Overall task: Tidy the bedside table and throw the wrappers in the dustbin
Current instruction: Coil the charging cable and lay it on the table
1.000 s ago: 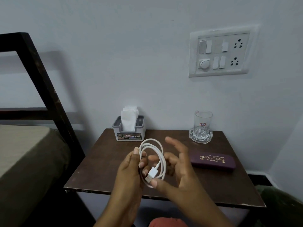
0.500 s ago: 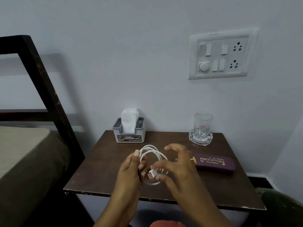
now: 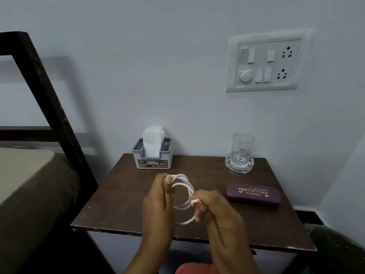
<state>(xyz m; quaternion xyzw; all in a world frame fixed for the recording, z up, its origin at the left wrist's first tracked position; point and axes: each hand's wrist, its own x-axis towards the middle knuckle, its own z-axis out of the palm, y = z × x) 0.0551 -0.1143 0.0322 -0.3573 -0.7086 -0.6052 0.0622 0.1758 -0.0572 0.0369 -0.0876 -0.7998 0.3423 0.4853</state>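
A white USB cable [image 3: 184, 186] is coiled in loops above the dark brown bedside table [image 3: 122, 204]. My left hand [image 3: 158, 202] pinches the left side of the coil between thumb and fingers. My right hand [image 3: 215, 210] is closed on the cable's plug end, whose red-tipped connector shows at its fingers. Both hands hover over the front middle of the table. No wrappers or dustbin are in view.
A grey tissue holder [image 3: 152, 155] with white tissues stands at the table's back left. A drinking glass [image 3: 242, 149] sits in a glass dish at the back right. A purple spectacle case [image 3: 253, 193] lies right of my hands. A bed [image 3: 25, 184] with a dark frame is left; a switchboard [image 3: 265, 63] hangs on the wall.
My right hand went from fingers spread to closed on the plug end and pulled it to the right. The coil has dropped lower and tightened. My left hand stays on the coil.
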